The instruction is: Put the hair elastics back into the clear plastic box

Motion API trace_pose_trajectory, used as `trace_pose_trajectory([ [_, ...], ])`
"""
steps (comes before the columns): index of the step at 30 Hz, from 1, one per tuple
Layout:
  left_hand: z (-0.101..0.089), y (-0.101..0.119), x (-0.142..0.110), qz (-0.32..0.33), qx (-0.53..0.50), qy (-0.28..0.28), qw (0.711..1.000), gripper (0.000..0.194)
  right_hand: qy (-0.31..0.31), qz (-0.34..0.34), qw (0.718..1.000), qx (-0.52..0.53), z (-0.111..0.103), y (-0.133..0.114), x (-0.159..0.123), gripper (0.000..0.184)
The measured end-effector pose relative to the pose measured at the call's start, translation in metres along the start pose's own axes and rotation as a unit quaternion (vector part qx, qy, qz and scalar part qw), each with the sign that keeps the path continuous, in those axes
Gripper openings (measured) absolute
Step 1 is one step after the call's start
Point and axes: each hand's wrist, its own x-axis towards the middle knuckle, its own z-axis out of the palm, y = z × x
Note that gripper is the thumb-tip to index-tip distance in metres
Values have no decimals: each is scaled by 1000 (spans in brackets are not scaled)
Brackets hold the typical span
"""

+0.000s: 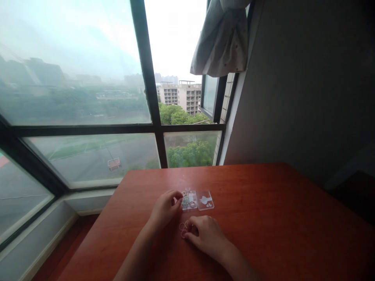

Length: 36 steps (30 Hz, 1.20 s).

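Note:
A small clear plastic box (191, 204) lies on the table with its lid (205, 200) folded out to the right. Several thin hair ties (185, 201) in pale and dark colours sit inside. At the left edge of that box is my left hand (165, 206), its thumb and fingers curled together; whatever is between them is hidden. Nearer to me, my right hand (207, 234) pinches at a small group of pink and yellowish hair ties (183, 226) on the tabletop. One pink loop (183, 234) touches the thumb tip.
Both hands work over a reddish-brown wooden table (258, 203). Its far edge meets large framed windows (155, 128), one pane open outward. A tied curtain (224, 43) hangs above, and a grey wall (299, 89) stands at the right.

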Motion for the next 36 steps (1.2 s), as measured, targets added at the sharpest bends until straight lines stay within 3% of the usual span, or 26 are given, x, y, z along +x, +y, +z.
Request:
trace_pose_trajectory([
  [11,0,0,0,11,-13,-13,1000,14,-8,-31,999,30,-3,2,0,11],
  [14,-1,6,0,17,-27,-17,999,14,40,-16,996,72,-5,5,5,6],
  [20,-2,26,-2,27,-103,-67,992,16,170,36,972,160,-14,14,14,16],
  [25,5,38,-4,31,-141,-108,984,16,179,38,970,160,-16,18,16,16],
  [30,10,36,-4,42,-110,-82,990,14,191,43,972,132,-14,20,16,15],
  [36,11,26,-2,24,5,22,999,15,192,55,975,97,-15,20,15,13],
])
